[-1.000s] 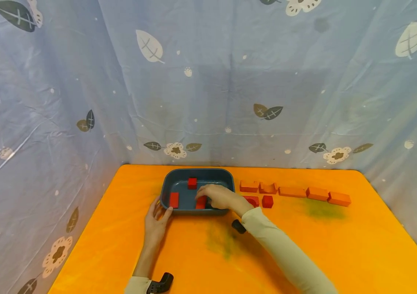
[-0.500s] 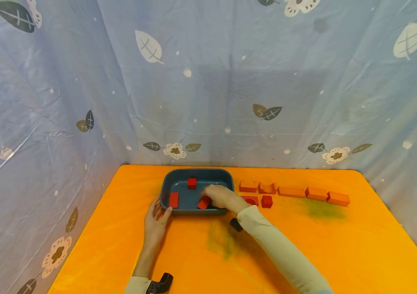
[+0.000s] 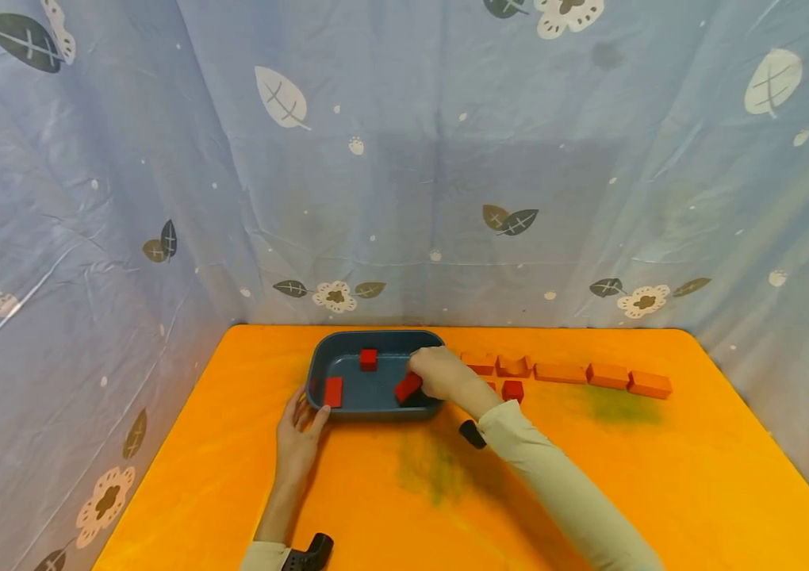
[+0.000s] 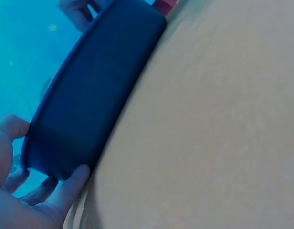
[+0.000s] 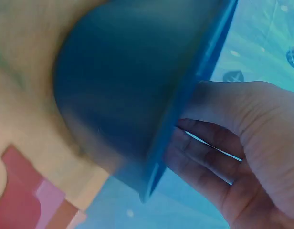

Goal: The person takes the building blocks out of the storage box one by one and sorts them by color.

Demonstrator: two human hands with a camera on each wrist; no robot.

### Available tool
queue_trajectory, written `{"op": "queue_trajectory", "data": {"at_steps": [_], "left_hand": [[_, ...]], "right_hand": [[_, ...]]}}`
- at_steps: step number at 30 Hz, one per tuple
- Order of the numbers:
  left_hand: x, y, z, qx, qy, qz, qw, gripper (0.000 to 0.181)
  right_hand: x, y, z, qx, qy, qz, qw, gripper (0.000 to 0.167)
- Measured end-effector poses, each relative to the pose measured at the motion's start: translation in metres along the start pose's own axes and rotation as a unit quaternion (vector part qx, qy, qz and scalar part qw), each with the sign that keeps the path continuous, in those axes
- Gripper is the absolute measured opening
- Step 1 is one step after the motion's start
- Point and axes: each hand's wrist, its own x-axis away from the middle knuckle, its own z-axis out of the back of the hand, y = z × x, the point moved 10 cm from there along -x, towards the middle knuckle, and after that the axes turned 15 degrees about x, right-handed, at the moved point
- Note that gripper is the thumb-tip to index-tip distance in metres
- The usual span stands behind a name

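Note:
A dark blue-grey tray [image 3: 369, 388] lies on the yellow table. My left hand [image 3: 296, 444] holds its front left corner; the left wrist view shows fingertips against the tray's side and rim. My right hand [image 3: 450, 379] reaches over the right rim and grips a red block [image 3: 408, 388], which is tilted inside the tray. A red cube [image 3: 369, 360] sits near the back of the tray, and a flat red block [image 3: 333, 392] near its left end. In the right wrist view the tray wall hides the fingertips and the gripped block.
To the tray's right runs a row of several orange blocks [image 3: 560, 373], one with a curved notch. In front of them are a red cube [image 3: 512, 391] and another red block [image 3: 490, 386], partly hidden by the right arm. A patterned curtain [image 3: 404, 198] encloses the table's back and sides.
The right hand has moved right inside the tray with the red block, which has turned from upright to slanting. The left hand has stayed at the tray's corner.

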Motion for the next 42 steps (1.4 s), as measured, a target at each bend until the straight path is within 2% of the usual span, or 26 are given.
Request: {"op": "queue_trajectory", "data": {"at_steps": [5, 8, 10, 14, 17, 20, 24, 25, 30, 34, 38, 42], "left_hand": [[0.002, -0.001, 0.0, 0.007, -0.002, 0.005, 1.0, 0.065], [0.002, 0.0, 0.0, 0.005, -0.003, 0.002, 1.0, 0.065], [0.002, 0.001, 0.0, 0.003, -0.004, -0.001, 1.0, 0.065], [0.001, 0.001, -0.001, 0.008, -0.004, 0.0, 1.0, 0.065], [0.0, -0.001, -0.001, 0.02, -0.003, 0.007, 0.9998, 0.065], [0.0, -0.001, -0.001, 0.025, -0.003, 0.009, 0.9997, 0.065], [0.0, 0.0, -0.001, 0.021, -0.006, 0.007, 0.9997, 0.065], [0.0, 0.0, -0.002, 0.024, -0.007, 0.009, 0.9996, 0.065], [0.0, -0.001, -0.003, 0.047, -0.014, 0.018, 0.9987, 0.065], [-0.001, 0.0, -0.007, 0.053, -0.018, 0.02, 0.9982, 0.066], [-0.001, -0.001, -0.007, 0.06, -0.019, 0.021, 0.9978, 0.066], [-0.001, -0.004, -0.004, 0.059, -0.015, 0.022, 0.9979, 0.066]], "right_hand": [[0.011, 0.008, 0.007, -0.023, 0.014, 0.006, 0.9996, 0.026], [0.024, 0.022, 0.011, -0.097, 0.026, -0.012, 0.9948, 0.029], [0.037, 0.037, 0.013, -0.169, 0.039, -0.035, 0.9843, 0.032], [0.072, 0.075, 0.009, -0.293, 0.069, -0.084, 0.9499, 0.036], [0.1, 0.104, 0.001, -0.339, 0.085, -0.105, 0.931, 0.037], [0.13, 0.132, -0.012, -0.351, 0.087, -0.139, 0.922, 0.037], [0.171, 0.167, -0.032, -0.326, 0.078, -0.201, 0.9203, 0.036], [0.18, 0.173, -0.038, -0.329, 0.073, -0.213, 0.9172, 0.037], [0.208, 0.188, -0.057, -0.318, 0.074, -0.232, 0.9163, 0.037], [0.213, 0.193, -0.07, -0.29, 0.083, -0.241, 0.9227, 0.034], [0.207, 0.188, -0.085, -0.308, 0.056, -0.234, 0.9204, 0.035], [0.203, 0.179, -0.083, -0.295, 0.036, -0.216, 0.9302, 0.037]]}}
